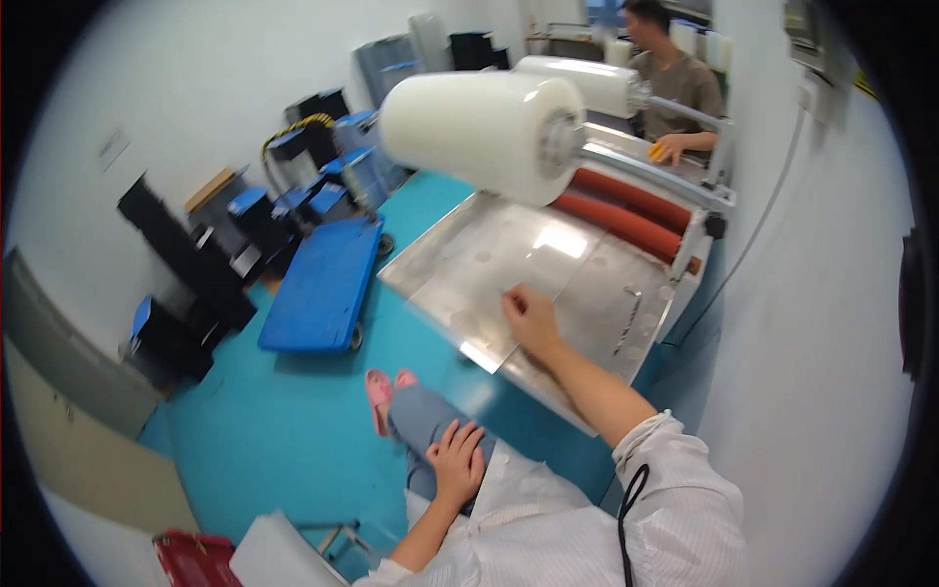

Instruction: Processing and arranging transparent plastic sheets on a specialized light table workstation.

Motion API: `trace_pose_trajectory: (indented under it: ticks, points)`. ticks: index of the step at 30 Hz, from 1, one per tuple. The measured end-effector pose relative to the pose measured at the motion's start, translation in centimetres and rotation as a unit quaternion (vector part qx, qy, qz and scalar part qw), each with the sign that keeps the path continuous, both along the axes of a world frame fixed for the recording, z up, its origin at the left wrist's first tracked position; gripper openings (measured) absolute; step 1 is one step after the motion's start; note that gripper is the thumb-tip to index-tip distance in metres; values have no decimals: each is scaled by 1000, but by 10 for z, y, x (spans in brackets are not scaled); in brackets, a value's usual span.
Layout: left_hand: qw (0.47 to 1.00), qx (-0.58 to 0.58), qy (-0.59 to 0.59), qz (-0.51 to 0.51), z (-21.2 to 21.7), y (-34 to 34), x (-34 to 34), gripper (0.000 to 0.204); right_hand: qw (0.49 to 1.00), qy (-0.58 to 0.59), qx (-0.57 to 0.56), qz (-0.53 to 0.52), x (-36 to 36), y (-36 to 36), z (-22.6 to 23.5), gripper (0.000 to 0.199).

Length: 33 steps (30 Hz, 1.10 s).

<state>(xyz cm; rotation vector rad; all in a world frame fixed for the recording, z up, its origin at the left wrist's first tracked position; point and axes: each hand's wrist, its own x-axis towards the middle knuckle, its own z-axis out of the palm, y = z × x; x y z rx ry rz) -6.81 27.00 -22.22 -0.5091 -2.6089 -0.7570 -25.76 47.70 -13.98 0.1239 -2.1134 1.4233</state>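
Note:
My right hand [529, 315] reaches out onto the metal feed table [460, 256] of a laminating machine, its fingers pinching the edge of a clear shiny sheet [533, 256] that lies flat there. Beyond the sheet run two orange-red rollers [626, 207], and above them hangs a big white film roll [479, 125]. My left hand [458, 460] rests flat on my thigh, fingers apart, holding nothing.
A person in a brown shirt [682, 86] works at the machine's far side. A blue flat trolley [323, 284] stands on the teal floor to the left, with blue bins and black crates [245, 220] along the wall. A red crate [193, 560] sits at lower left.

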Motion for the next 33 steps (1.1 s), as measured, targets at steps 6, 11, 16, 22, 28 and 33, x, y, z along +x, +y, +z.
trace_pose_trajectory:
  ticks: [6,11,16,22,28,33]
  points:
    - [965,257,-48,11,34,-16,-4,27,1000,20,-4,-3,-1,-3,6,10]
    - [726,634,-266,17,51,-34,-26,37,999,27,0,20,2,-11,1,10]
    - [515,791,-330,9,61,-64,-61,48,998,-3,9,62,15,-18,13,10]
    - [462,811,-352,69,57,-73,-100,41,998,-48,31,26,15,-19,18,10]
    - [404,814,-416,8,54,-89,-94,44,992,-104,65,31,1,-25,18,13]
    - [409,804,-431,-8,76,-100,-87,48,957,-171,204,114,-52,-47,37,19]
